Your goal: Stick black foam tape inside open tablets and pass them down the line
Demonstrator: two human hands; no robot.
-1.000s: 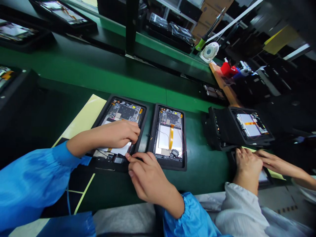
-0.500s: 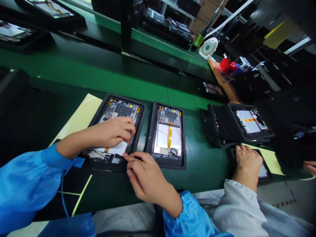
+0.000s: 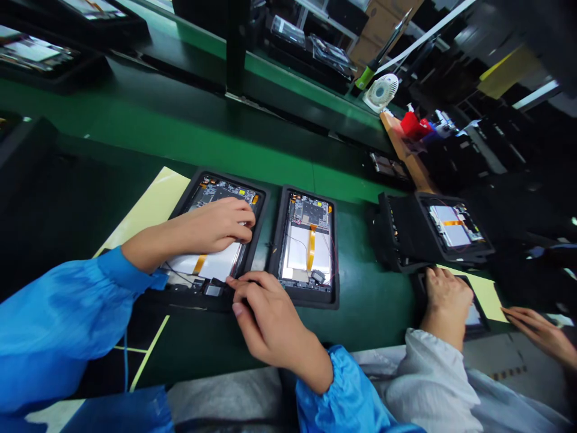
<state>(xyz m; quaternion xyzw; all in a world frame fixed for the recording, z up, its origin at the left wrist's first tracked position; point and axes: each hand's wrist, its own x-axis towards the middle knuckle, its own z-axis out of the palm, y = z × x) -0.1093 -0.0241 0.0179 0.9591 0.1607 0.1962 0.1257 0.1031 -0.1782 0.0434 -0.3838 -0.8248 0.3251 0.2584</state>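
Note:
An opened tablet [image 3: 219, 261] with its circuit board and white battery exposed lies in a black foam tray [image 3: 264, 219] before me. Over its upper right part is my left hand [image 3: 216, 225], fingers curled and pinched by the right inner edge; whatever they grip is hidden. My right hand [image 3: 274, 322] rests at the tray's lower right corner. Its fingers are bent close together, one fingertip touching the tablet's edge beside a small dark module [image 3: 213, 290]; anything between them is too small to make out. A second opened tablet [image 3: 296, 248] with an orange ribbon cable lies just right.
To the right stand stacked black trays [image 3: 401, 234] with an opened tablet [image 3: 451, 225] on top. A co-worker's hand [image 3: 446, 297] works on another device there; another hand [image 3: 541, 331] is at the far right. Yellow sheet [image 3: 144, 210] lies left. A small fan [image 3: 382, 91] stands behind.
My left hand has slid slightly up and right along the tablet's edge. My right hand stays nearly in place. At the far right, the co-worker's other hand has come further into view.

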